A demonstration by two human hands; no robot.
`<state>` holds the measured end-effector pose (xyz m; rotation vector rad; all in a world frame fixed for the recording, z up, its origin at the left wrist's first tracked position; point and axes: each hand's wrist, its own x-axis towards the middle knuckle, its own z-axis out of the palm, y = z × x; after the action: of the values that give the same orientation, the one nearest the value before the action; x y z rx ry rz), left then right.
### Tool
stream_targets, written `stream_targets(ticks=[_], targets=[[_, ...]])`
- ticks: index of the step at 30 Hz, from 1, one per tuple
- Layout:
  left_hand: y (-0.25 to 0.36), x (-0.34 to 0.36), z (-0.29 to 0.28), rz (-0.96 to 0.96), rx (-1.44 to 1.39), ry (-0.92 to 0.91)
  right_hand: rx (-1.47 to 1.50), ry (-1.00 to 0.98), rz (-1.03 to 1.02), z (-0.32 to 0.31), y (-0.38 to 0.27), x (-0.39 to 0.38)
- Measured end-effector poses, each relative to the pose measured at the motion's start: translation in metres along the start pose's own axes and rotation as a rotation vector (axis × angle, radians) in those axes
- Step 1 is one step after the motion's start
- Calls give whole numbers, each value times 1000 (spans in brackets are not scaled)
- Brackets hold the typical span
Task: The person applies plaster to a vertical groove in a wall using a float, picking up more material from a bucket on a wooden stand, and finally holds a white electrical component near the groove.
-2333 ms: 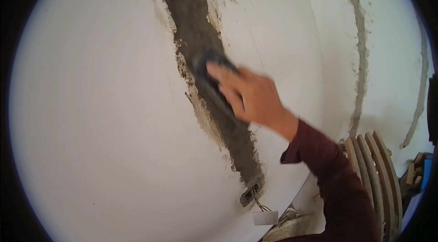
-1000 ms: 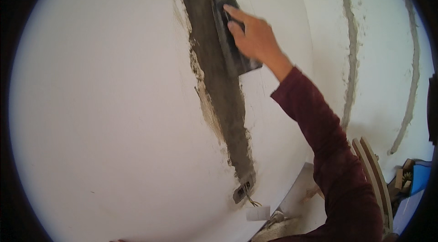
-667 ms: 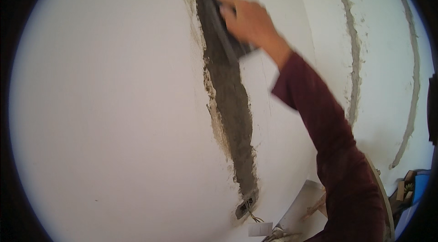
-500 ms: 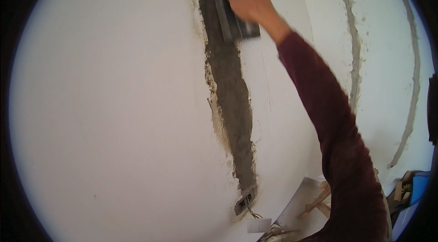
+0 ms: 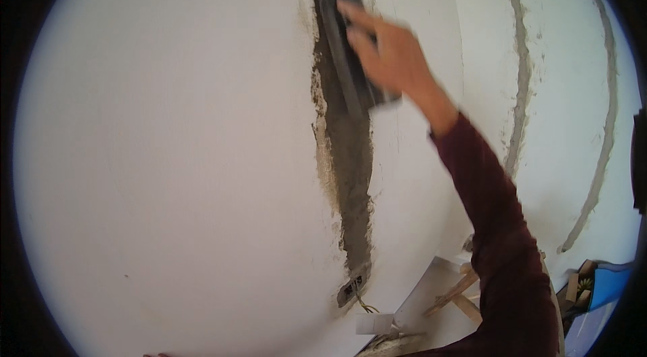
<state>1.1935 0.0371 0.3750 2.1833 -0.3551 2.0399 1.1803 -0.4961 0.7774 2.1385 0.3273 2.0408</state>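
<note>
white walls [image 5: 202, 155] fill the view, two narrower grey seams [image 5: 522, 74] running down at the right. over the wide dark mortar strip [image 5: 352, 178], the right hand [image 5: 397, 54] grips a dark trowel [image 5: 346, 74], fingers stretched toward its upper end, presumably to keep it flat and steady. wires [image 5: 362, 302] from a socket box [image 5: 350, 288] below trail to a white plate [image 5: 375, 323]. only fingertips of the left hand [image 5: 160, 355] show at the lower edge; whether it holds anything, i cannot tell.
</note>
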Motion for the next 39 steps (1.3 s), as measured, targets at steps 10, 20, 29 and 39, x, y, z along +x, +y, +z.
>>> stream_targets(ticks=[10, 20, 29, 39], targets=[[-9, -8, 17, 127, 27, 90, -208, -238, 449, -30, 18, 198], [-20, -4, -11, 25, 16, 26, 172, -132, 62, 3, -47, -29], [-14, -11, 12, 22, -171, 55, -275, -49, 171, -20, 22, 174], [-15, -7, 6, 52, -190, 75, -275, -138, 77, -26, 3, 52]])
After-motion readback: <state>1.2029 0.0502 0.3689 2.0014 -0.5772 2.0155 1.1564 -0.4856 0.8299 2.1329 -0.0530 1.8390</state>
